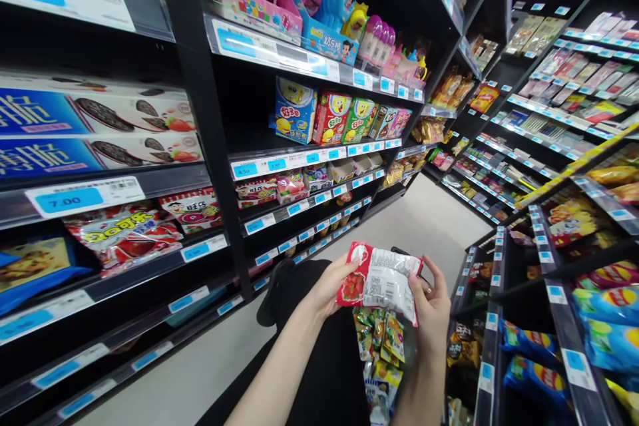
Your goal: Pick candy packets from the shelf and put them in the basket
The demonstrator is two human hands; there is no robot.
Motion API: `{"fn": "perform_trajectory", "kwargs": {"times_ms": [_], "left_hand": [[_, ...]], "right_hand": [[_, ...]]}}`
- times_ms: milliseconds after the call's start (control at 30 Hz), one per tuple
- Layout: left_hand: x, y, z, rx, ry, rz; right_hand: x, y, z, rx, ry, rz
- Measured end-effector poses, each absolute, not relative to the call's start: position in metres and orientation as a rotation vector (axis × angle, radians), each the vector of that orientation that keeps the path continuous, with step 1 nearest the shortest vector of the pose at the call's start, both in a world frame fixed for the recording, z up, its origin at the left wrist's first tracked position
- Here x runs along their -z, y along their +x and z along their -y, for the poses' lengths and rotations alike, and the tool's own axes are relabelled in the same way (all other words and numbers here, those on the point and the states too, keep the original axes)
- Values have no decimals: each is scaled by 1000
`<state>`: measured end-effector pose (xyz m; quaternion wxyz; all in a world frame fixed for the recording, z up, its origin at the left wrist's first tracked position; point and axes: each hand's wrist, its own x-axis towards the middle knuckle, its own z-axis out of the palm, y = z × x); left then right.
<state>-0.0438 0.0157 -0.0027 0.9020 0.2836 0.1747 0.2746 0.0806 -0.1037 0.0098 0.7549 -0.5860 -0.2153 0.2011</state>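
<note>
A small red-and-white snack packet (382, 279) is held up in front of me, its printed back with a barcode towards me and a strawberry picture at its left end. My left hand (329, 286) grips that left end, thumb on top. At the right end, my right hand (429, 299) pinches the packet between thumb and fingers. Behind its upper right edge shows part of a dark object (399, 251) that I cannot make out. Below my hands lies a pile of colourful small snack bags (382, 339), partly hidden by my right forearm.
To the left stands a black shelf unit (192, 80) with cookie boxes (94, 154), candy bags (127, 233) and toys. Chip bags (532, 379) fill racks close on the right. Grey floor (434, 213) runs ahead to more shelves. My dark-clothed leg (304, 293) is bent below.
</note>
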Motion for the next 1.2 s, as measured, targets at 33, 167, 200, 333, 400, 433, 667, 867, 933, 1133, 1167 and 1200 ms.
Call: {"fn": "perform_trajectory", "kwargs": {"times_ms": [33, 167, 200, 333, 400, 433, 667, 867, 933, 1133, 1167, 1200], "left_hand": [[2, -44, -16, -577, 586, -330], [1, -44, -16, -586, 607, -205], [2, -44, -17, -583, 606, -199], [7, -45, -23, -534, 553, -161], [8, -48, -25, -478, 502, -67], [8, -49, -26, -449, 486, -19], [5, -48, -19, -392, 717, -134], [11, -28, -11, -631, 1008, -366], [13, -25, -11, -658, 1022, -385], [16, -27, -12, -658, 958, -376], [17, -27, -12, -661, 941, -375], [17, -27, -12, -661, 926, -375]], "right_hand": [[-9, 81, 104, -426, -1276, 480], [-7, 81, 103, -385, -1270, 499], [-7, 81, 103, -388, -1264, 502], [-8, 79, 103, -431, -1225, 518], [-9, 79, 102, -411, -1219, 516], [-8, 80, 102, -390, -1221, 510], [-2, 88, 101, -166, -1359, 431], [-2, 91, 109, 20, -1485, 378], [-2, 94, 111, 53, -1520, 382], [0, 98, 109, -108, -1459, 428], [0, 97, 108, -155, -1436, 442], [-1, 95, 107, -197, -1419, 456]]}}
